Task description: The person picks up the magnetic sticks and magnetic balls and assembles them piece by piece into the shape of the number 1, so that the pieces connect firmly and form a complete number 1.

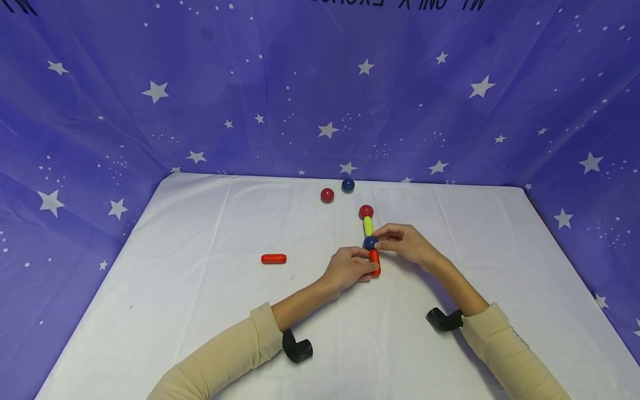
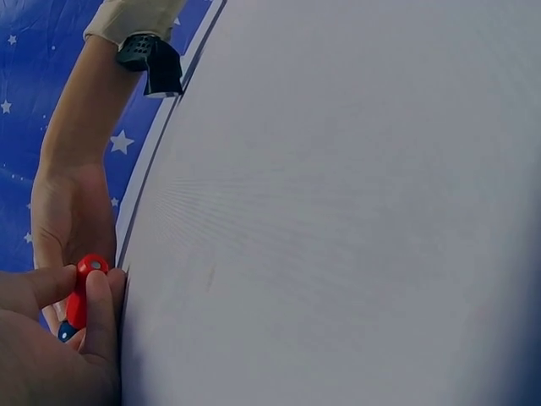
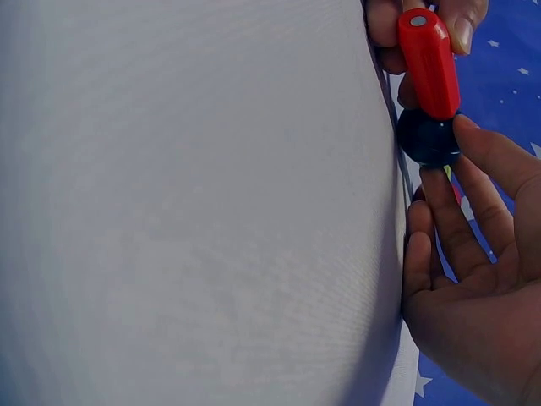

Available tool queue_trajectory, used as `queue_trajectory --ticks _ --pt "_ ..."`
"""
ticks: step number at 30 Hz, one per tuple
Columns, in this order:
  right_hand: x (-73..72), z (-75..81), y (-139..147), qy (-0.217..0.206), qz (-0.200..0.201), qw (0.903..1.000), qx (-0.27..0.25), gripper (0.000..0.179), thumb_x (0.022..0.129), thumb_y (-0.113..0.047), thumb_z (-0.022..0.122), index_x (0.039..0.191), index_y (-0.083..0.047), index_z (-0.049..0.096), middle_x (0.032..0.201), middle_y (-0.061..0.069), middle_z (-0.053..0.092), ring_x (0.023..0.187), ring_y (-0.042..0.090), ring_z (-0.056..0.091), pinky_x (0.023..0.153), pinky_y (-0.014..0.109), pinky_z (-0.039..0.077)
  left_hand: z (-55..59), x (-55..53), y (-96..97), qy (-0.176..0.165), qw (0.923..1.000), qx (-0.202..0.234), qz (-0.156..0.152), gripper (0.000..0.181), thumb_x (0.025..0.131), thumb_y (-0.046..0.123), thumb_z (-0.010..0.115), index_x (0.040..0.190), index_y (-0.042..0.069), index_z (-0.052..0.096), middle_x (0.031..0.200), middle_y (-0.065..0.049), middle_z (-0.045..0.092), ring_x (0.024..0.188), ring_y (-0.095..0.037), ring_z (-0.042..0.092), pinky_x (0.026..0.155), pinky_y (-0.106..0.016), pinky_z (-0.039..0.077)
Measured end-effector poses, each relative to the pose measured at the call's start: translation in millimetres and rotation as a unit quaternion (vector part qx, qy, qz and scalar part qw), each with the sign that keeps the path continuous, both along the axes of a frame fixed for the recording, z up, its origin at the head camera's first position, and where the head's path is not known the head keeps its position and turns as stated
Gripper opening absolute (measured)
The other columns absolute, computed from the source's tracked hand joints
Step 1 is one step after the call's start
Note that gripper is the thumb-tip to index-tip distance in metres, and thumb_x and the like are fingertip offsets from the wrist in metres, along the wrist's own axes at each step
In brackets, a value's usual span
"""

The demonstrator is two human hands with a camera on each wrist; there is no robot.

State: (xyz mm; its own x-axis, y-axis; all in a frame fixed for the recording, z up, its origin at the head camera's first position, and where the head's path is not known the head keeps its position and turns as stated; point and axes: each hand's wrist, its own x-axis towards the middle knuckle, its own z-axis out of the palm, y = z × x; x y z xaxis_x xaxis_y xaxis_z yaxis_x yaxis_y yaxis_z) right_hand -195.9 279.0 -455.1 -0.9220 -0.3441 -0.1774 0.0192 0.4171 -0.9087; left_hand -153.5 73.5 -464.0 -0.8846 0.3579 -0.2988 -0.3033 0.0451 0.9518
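Note:
My left hand (image 1: 347, 270) pinches a red rod (image 1: 375, 263) between thumb and fingers; a small metal disc shows in its near end (image 3: 418, 21). The rod's far end meets a dark blue ball (image 1: 370, 243), which my right hand (image 1: 407, 244) holds between thumb and fingertips. Beyond that ball a yellow-green rod (image 1: 368, 226) runs on to a red ball (image 1: 366, 211), making one line on the table. In the left wrist view, the red rod (image 2: 76, 306) sits between the left fingers, with the blue ball (image 2: 66, 331) at its lower end, partly hidden.
On the white-covered table (image 1: 225, 311), another red rod (image 1: 273, 259) lies to the left. A second red ball (image 1: 327, 195) and a second blue ball (image 1: 348, 185) rest near the back edge. A purple star-patterned cloth (image 1: 280, 100) hangs behind and at both sides.

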Motion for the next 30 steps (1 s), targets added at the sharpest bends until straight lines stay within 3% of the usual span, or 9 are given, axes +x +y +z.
queue_trajectory --ticks 7,19,30 --pt "0.5 2.0 0.0 -0.005 0.002 1.0 0.0 0.033 0.091 -0.016 0.075 0.119 0.0 0.069 0.111 0.014 0.069 0.101 0.025 0.062 0.087 0.031 0.051 0.3 0.5 0.1 0.003 1.0 -0.007 0.0 0.023 0.087 0.004 0.075 0.107 -0.003 0.067 0.08 -0.008 0.073 0.068 -0.014 0.071 0.066 -0.026 0.058" --pt "0.8 2.0 -0.6 -0.01 0.008 0.9997 -0.019 0.032 0.09 -0.015 0.075 0.118 0.0 0.069 0.109 0.014 0.07 0.101 0.023 0.064 0.086 0.031 0.051 2.6 2.0 -0.6 -0.006 0.9998 0.018 -0.003 0.021 0.088 0.002 0.074 0.106 -0.006 0.065 0.082 -0.01 0.073 0.072 -0.019 0.073 0.068 -0.026 0.058" --pt "0.5 2.9 -0.5 -0.011 0.003 0.9999 -0.004 0.034 0.09 -0.016 0.075 0.119 0.0 0.069 0.109 0.014 0.07 0.1 0.025 0.063 0.086 0.033 0.05 0.7 1.8 -0.6 0.009 0.9999 0.012 -0.007 0.022 0.088 0.004 0.074 0.106 -0.006 0.065 0.082 -0.011 0.073 0.073 -0.021 0.073 0.069 -0.026 0.058"
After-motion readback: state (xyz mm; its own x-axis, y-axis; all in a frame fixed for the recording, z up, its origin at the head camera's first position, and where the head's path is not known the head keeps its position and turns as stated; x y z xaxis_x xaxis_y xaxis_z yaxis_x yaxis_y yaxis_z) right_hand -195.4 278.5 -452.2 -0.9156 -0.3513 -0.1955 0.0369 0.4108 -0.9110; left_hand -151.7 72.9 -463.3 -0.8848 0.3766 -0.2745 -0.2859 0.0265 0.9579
